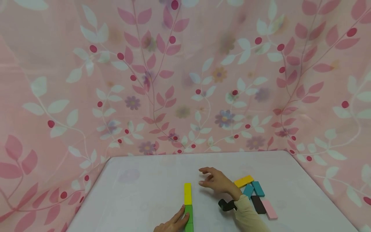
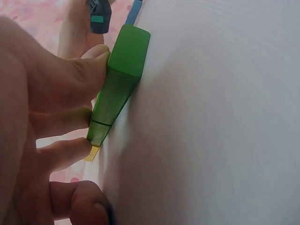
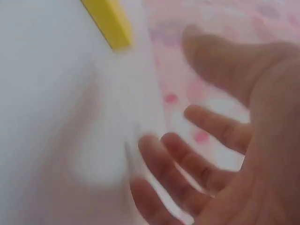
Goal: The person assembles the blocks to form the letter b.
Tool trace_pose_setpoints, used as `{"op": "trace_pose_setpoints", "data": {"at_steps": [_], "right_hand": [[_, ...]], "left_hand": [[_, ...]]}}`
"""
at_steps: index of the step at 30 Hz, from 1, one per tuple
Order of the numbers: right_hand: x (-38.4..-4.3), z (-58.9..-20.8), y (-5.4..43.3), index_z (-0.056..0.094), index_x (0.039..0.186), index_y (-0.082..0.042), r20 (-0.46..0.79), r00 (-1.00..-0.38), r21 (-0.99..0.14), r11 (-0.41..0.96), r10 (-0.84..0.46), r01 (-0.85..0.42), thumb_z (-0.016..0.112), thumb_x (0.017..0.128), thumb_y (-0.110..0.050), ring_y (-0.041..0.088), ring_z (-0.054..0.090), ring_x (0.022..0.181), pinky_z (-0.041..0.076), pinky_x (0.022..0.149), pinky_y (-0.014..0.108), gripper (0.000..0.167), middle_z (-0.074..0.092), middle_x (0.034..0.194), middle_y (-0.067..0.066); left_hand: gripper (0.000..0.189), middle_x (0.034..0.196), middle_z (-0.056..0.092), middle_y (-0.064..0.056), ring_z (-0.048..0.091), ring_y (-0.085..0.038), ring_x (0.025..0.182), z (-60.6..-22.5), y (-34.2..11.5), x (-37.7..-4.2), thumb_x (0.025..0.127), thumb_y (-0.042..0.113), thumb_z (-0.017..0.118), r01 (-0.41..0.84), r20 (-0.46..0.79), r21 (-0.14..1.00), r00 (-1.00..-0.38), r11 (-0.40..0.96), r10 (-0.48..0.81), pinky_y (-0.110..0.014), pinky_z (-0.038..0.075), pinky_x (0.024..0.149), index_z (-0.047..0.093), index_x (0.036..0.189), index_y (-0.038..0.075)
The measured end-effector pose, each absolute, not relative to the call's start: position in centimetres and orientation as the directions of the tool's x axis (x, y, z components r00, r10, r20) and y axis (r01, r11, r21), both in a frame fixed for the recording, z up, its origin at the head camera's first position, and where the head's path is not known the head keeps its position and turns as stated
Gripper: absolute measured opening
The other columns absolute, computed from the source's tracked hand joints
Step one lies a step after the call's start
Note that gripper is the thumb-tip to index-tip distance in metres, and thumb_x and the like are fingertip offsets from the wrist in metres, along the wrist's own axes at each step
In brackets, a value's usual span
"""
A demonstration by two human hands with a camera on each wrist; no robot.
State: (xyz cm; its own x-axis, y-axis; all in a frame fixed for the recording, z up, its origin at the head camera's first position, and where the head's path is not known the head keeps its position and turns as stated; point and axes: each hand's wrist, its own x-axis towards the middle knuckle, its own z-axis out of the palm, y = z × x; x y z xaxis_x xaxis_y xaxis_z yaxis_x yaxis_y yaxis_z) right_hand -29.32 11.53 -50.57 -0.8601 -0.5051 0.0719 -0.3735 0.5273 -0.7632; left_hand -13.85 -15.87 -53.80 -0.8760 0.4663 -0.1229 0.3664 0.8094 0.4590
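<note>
A straight row of blocks stands on the table: a yellow block (image 1: 187,194) at the far end, then a green block (image 1: 188,209), with another green block (image 1: 189,228) nearer. My left hand (image 1: 173,224) holds the row at the green part, its thumb and fingers against the block. The left wrist view shows this grip on the green block (image 2: 123,70) from close up. Right of the row, my right hand (image 1: 215,181) hovers above the table, fingers loosely bent and apart, holding nothing. In the right wrist view, a yellow block (image 3: 110,23) lies beyond the fingers.
Loose blocks lie right of my right hand: yellow (image 1: 244,181), teal (image 1: 258,188), a second teal (image 1: 248,190), black (image 1: 258,204) and pink (image 1: 270,209). The white table (image 1: 139,193) ends at a pink floral curtain (image 1: 185,80). A black wrist device (image 1: 226,205) sits on the right wrist.
</note>
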Motion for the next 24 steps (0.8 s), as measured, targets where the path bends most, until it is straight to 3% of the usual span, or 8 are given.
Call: {"op": "trace_pose_setpoints", "data": {"at_steps": [5,10,16,24], "right_hand": [[-29.9,-49.3,15.6,0.063,0.141,0.001,0.097,-0.95,-0.681,0.676,-0.297,-0.281,0.082,0.094,-0.034,0.042,0.065,0.114,0.056,0.096,0.057,0.061,0.065,0.132,0.026],[-29.8,-48.0,19.5,0.062,0.138,0.006,0.035,-0.994,-0.5,0.859,-0.107,-0.11,0.081,0.092,-0.043,0.052,0.059,0.113,0.051,0.097,0.066,0.069,0.063,0.127,0.034],[-29.4,-47.2,22.3,0.062,0.126,0.014,-0.078,-0.997,-0.424,0.904,0.011,0.043,0.089,0.081,-0.051,0.045,0.063,0.099,0.055,0.091,0.06,0.084,0.067,0.112,0.032],[-29.1,-47.3,22.8,0.067,0.112,0.011,-0.153,-0.986,-0.397,0.91,0.061,0.118,0.096,0.069,-0.058,0.038,0.066,0.09,0.057,0.083,0.055,0.086,0.072,0.103,0.025]], "left_hand": [[0.078,0.17,0.041,0.001,0.043,-0.002,0.055,-54.1,-15.9,-13.5,0.093,0.075,0.062,0.403,-0.059,0.45,-0.877,0.797,0.476,-0.021,0.037,0.045,0.057,0.155,0.027],[0.078,0.17,0.041,0.002,0.041,-0.001,0.054,-54.2,-16.0,-13.4,0.094,0.075,0.061,0.414,-0.042,0.447,-0.876,0.793,0.481,-0.02,0.036,0.044,0.058,0.155,0.026],[0.076,0.169,0.043,0.0,0.042,0.0,0.056,-54.3,-16.0,-13.4,0.094,0.074,0.061,0.425,-0.023,0.445,-0.874,0.788,0.485,-0.019,0.036,0.044,0.059,0.153,0.025],[0.075,0.169,0.044,0.001,0.044,0.0,0.058,-54.3,-15.9,-13.5,0.095,0.073,0.061,0.415,-0.03,0.455,-0.877,0.788,0.48,-0.02,0.036,0.045,0.059,0.153,0.026]]}}
